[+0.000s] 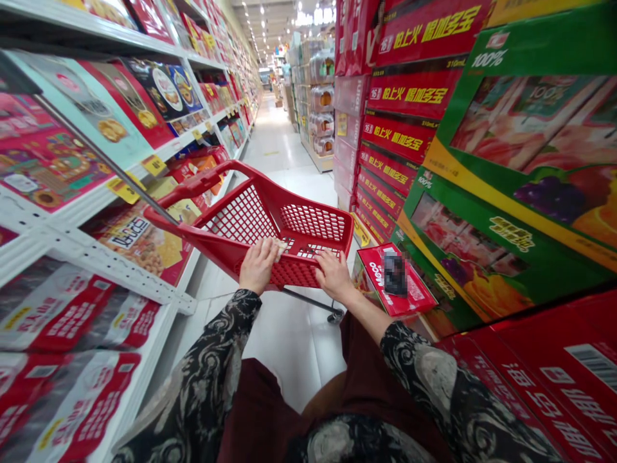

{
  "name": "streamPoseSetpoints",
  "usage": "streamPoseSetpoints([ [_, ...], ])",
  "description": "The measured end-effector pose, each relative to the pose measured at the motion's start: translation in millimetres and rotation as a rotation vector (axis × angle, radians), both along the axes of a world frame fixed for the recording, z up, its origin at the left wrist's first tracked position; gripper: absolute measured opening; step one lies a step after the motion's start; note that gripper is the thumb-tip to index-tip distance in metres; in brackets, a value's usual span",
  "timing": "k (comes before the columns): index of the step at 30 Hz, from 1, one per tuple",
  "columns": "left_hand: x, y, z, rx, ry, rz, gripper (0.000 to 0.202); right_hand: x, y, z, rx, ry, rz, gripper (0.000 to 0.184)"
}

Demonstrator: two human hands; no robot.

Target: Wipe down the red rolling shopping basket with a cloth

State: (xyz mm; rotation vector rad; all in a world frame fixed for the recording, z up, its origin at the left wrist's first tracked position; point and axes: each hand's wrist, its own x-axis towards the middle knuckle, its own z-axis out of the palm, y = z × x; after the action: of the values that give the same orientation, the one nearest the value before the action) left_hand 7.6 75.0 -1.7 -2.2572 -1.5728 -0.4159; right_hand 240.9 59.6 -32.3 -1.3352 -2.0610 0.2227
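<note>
My left hand (259,265) and my right hand (333,275) both lie over the near rim of a red plastic mesh shopping cart (241,222), fingers curled across it. A small pale scrap of paper or tissue (280,249) shows at the left fingertips; I cannot tell what it is. The cart looks empty, and a long red pull handle (190,186) slants up to its left. A red carton (393,280) with a blurred patch sits just right of my right hand, apart from it. Patterned black sleeves (424,373) cover both forearms.
Left of the cart, white shelves (110,260) hold boxed goods with yellow price tags. Stacked red and green juice cartons (511,167) form a tall wall on the right. A white tiled aisle (274,141) runs ahead between them, with a cart wheel (336,315) on the floor.
</note>
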Motion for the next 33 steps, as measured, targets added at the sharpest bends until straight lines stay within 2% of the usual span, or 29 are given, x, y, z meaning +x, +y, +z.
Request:
streamPoseSetpoints([
  [2, -13, 2, 2.2, 0.006, -0.039, 0.079, 0.042, -5, -3, -3.0, 0.001, -0.023, -0.015, 0.038],
  [4, -11, 1, -0.3, 0.012, -0.072, 0.082, 0.043, -7, -3, -7.1, 0.027, -0.01, -0.043, 0.04],
  [8, 27, -7, -14.5, 0.012, -0.064, -0.075, 0.044, -5, 1, -13.9, 0.096, 0.022, -0.045, 0.042],
  [10, 45, -11, -18.7, 0.012, -0.038, -0.115, 0.043, -1, 1, -16.0, 0.123, 0.014, -0.031, 0.041],
  [12, 50, -12, -17.3, 0.005, 0.003, -0.126, 0.042, 2, 2, -17.7, 0.145, -0.005, -0.014, 0.04],
  [15, 25, -8, -6.0, -0.017, 0.042, -0.056, 0.04, 7, 2, -20.2, 0.17, -0.028, -0.007, 0.04],
  [19, -39, 2, 14.8, 0.035, -0.011, 0.16, 0.04, 9, 3, -23.0, 0.199, -0.021, -0.035, 0.039],
  [21, -61, 4, 21.0, 0.09, -0.057, 0.244, 0.041, 9, 4, -23.9, 0.215, -0.012, -0.034, 0.038],
  [24, -63, 5, 21.2, 0.094, -0.07, 0.278, 0.043, 9, 4, -24.9, 0.233, 0.011, -0.02, 0.038],
  [29, -36, 4, 12.7, -0.04, 0.012, 0.134, 0.041, 11, 5, -25.9, 0.256, 0.06, -0.024, 0.035],
  [31, -42, 6, 14.2, -0.036, 0.022, 0.124, 0.041, 12, 5, -25.6, 0.261, 0.05, -0.007, 0.037],
  [33, -58, 9, 19.0, 0.008, 0.011, 0.152, 0.042, 13, 4, -25.0, 0.255, 0.033, 0.008, 0.039],
])
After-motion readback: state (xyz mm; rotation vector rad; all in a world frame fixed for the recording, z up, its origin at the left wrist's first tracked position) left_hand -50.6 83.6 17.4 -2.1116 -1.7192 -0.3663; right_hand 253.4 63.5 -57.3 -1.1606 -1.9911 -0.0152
